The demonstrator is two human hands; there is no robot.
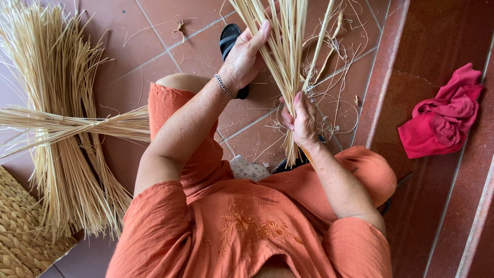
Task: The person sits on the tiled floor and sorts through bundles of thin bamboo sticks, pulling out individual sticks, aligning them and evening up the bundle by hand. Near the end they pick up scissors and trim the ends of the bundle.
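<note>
- the right hand (301, 119) is clamped low on a bunch of pale straw stalks (286, 56), fingers curled tight round the stems just above their cut ends; the bunch stands near upright over the lap, between the knees
- the left hand (246, 59) is up higher on the same bunch, fingers pressed flat together along the stalks, thumb tucked behind — more a smoothing touch than a grip
- to do this well, i'd say the lower fist should hold firm so the ends stay level; the upper hand wants a light slide so the brittle stems don't snap or cross
- loose wisps and curled scraps (329, 98) lie on the terracotta tiles (154, 31) beneath; a black sandal (229, 38) shows just past the left hand
- well off to the left sits a big tied sheaf of straw (67, 128) — and a woven mat (18, 231) at its foot; a crumpled red cloth (443, 119) lies on the step to the right
</note>
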